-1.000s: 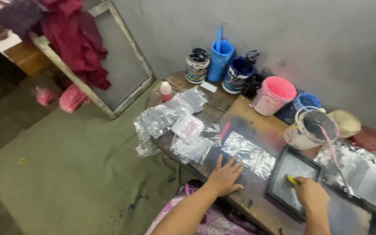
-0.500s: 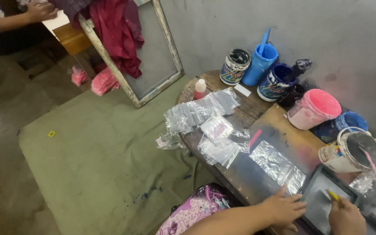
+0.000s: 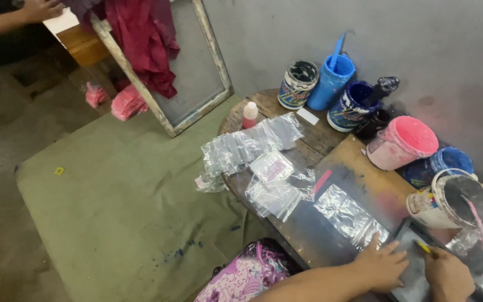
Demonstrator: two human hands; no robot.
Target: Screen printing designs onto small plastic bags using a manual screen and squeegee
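Head view: both hands (image 3: 384, 263) slid lower right.

Left hand (image 3: 384, 264) presses small screen frame (image 3: 412, 279); right hand (image 3: 448, 275) holds yellow tool (image 3: 422, 246).

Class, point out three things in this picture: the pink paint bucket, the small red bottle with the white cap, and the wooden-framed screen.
Pink paint bucket (image 3: 406, 138), head view, pink top.
Small red bottle (image 3: 249, 118), head view, red body.
Wooden-framed screen (image 3: 197, 67), head view, grey mesh.

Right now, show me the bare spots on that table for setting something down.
Bare dark wood lies between the pink bucket and the plastic bags. Another patch sits before the left hand. The paint tubs' back edge is crowded.
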